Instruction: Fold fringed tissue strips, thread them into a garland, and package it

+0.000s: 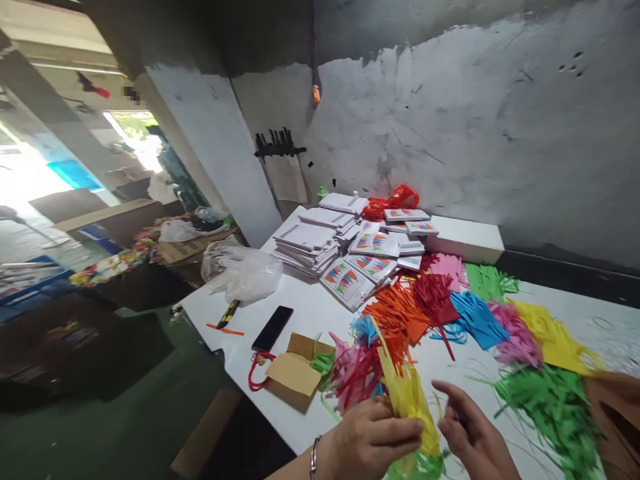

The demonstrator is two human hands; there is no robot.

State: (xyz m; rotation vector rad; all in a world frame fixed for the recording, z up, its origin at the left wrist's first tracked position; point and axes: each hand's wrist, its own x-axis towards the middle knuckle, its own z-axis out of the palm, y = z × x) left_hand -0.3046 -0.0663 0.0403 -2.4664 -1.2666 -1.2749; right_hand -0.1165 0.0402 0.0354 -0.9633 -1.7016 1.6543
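1. The left hand's (375, 433) fingers are closed around a yellow paper bundle (415, 400), held above the near part of the white surface (315, 320).
2. The right hand (477, 430), index extended, is just right of it, its fingers parted and gripping nothing visible.
3. Orange fringes (397, 310) lie farther off.
4. A phone (273, 328) lies left, beyond a small cardboard box (295, 373).
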